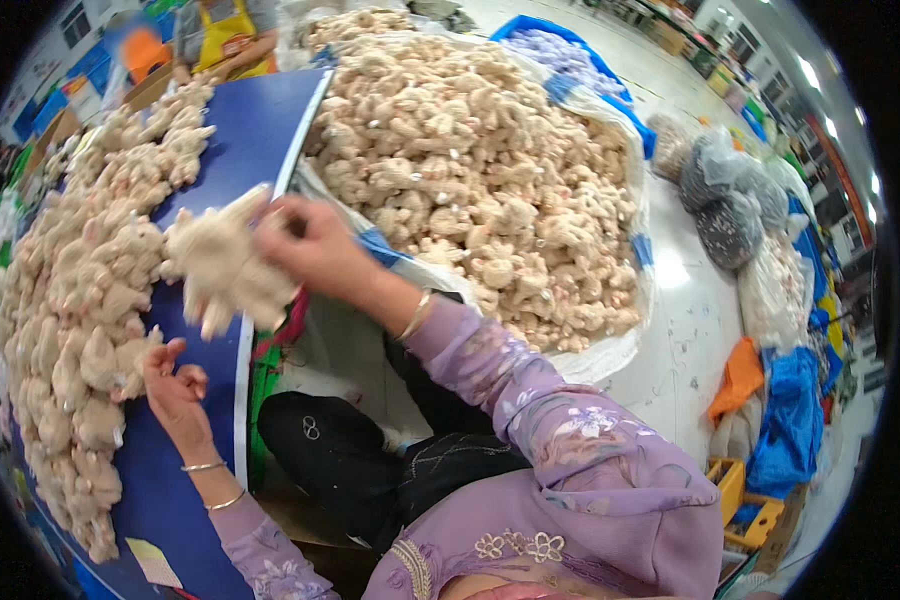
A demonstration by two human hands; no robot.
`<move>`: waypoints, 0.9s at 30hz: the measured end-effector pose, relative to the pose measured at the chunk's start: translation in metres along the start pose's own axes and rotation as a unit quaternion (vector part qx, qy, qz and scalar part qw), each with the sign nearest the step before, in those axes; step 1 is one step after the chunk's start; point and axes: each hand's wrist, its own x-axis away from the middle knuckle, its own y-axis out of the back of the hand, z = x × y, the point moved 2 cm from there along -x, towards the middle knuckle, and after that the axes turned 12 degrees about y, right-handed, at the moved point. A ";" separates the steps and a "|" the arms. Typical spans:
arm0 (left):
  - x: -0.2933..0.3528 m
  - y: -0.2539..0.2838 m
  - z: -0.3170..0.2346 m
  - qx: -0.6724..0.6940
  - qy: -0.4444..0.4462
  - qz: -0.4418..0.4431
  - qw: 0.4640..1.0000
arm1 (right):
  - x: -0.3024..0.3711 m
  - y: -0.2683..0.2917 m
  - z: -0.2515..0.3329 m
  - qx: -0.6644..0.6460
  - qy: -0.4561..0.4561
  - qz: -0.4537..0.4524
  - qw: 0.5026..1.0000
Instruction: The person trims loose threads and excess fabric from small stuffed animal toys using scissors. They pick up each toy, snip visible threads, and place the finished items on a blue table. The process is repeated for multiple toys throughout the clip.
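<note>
My right hand (315,245) grips a cream plush toy (222,265) and holds it just above the edge of the blue table (255,130). Its limbs hang down, slightly blurred. My left hand (173,385) rests on the blue table with fingers loosely curled, touching the edge of a long heap of the same cream plush toys (80,300) that runs along the table's left side. To my right, a big white sack (620,350) stands open and is full of more cream plush toys (480,160).
Another person in a yellow apron (225,35) stands at the table's far end. Clear and grey bags of goods (730,210), blue and orange bags (785,420) and yellow crates (745,500) line the pale floor on the right. My dark-clad knees are below the table edge.
</note>
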 end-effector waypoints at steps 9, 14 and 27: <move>0.002 -0.051 0.001 0.015 0.097 0.047 0.994 | 0.047 0.161 -0.066 0.431 0.160 0.144 0.876; 0.043 -0.145 0.001 -0.161 0.036 0.127 0.978 | 0.035 0.001 0.062 0.035 0.065 0.161 0.984; 0.074 0.022 -0.038 -0.507 0.096 -0.128 0.847 | 0.070 0.075 0.038 0.115 -0.049 0.362 0.924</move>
